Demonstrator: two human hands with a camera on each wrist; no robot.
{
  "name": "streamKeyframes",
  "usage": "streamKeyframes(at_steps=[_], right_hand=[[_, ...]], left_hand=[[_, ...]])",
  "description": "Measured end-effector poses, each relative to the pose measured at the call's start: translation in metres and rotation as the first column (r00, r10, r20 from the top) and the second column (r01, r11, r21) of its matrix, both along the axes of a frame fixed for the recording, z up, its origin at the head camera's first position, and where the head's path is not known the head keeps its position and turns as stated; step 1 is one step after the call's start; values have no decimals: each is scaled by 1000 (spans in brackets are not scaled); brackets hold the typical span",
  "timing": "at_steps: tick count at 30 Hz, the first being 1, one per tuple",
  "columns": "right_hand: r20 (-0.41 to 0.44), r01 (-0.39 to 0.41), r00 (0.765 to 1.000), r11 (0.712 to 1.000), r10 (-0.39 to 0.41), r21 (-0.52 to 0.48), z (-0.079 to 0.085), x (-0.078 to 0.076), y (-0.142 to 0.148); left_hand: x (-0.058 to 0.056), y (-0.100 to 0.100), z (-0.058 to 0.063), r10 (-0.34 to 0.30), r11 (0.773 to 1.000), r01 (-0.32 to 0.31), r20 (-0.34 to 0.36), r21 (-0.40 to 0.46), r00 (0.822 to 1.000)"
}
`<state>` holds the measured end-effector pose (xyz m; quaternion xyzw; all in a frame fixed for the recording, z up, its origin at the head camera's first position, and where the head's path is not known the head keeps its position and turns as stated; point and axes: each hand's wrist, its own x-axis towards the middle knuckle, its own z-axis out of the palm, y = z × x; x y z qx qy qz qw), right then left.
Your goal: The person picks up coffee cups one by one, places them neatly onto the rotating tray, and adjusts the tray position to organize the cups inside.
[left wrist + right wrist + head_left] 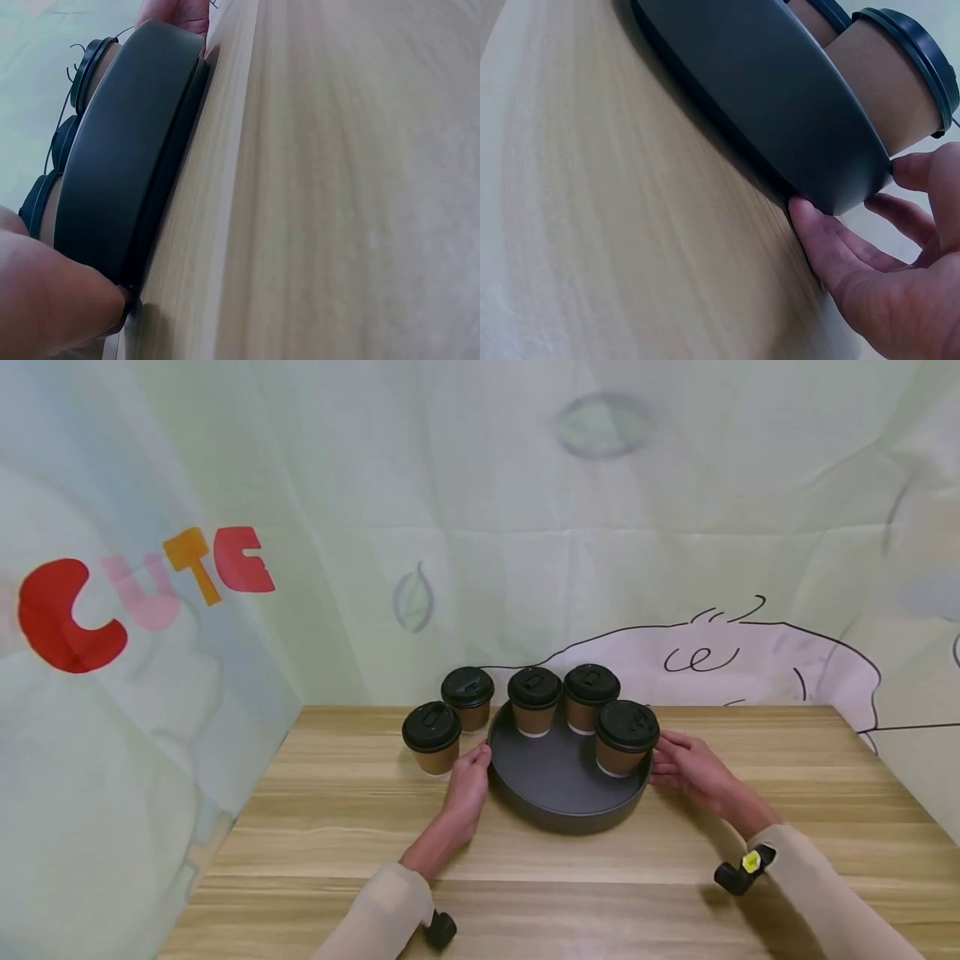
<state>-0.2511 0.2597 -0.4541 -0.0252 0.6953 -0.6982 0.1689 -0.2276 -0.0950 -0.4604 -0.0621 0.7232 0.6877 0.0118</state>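
Note:
A round dark grey tray with a raised wall is held between two hands. My left hand grips its left side; in the left wrist view those fingers reach the tray's lower edge. On the opposite side my right hand pinches the wall, thumb at the rim and a finger at the bottom edge in the right wrist view. Three brown paper cups with black lids stand upright inside: a back-left cup, a back-right cup and a front-right cup.
Left of the tray, two more lidded cups stand on the wooden table: a nearer cup close to my left hand and a farther cup. A printed curtain hangs behind the table's back edge.

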Motion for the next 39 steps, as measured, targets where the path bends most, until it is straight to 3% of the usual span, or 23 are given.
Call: streamKeyframes(at_steps=[10, 16, 23, 28, 31, 33, 37, 39], right_hand=[[2, 20, 1000, 999, -20, -38, -2, 3, -3], [1, 24, 1000, 999, -24, -34, -3, 2, -5], [-9, 28, 1000, 1000, -28, -8, -3, 3, -5], [-9, 29, 1000, 1000, -29, -9, -4, 3, -2], [-9, 33, 999, 999, -33, -8, -5, 3, -1], [-13, 34, 999, 999, -34, -9, -6, 4, -1], [-22, 28, 999, 1000, -28, -13, -5, 3, -1], [-24, 27, 999, 1000, -27, -12, -5, 3, -2]], left_hand=[[1, -2, -1, -19, 1000, 19, -6, -11, 1000], [6, -3, 8, -31, 998, 31, 0, -48, 1000], [22, -6, 32, -33, 995, 30, -28, -97, 999], [32, -17, 58, -31, 996, 21, -121, -83, 992], [32, -29, 70, 9, 998, -24, -229, -64, 973], [29, -39, 74, 58, 997, -73, -303, -38, 951], [16, -59, 72, 127, 988, -151, -415, -26, 901], [9, -67, 69, 133, 979, -187, -434, -84, 891]])
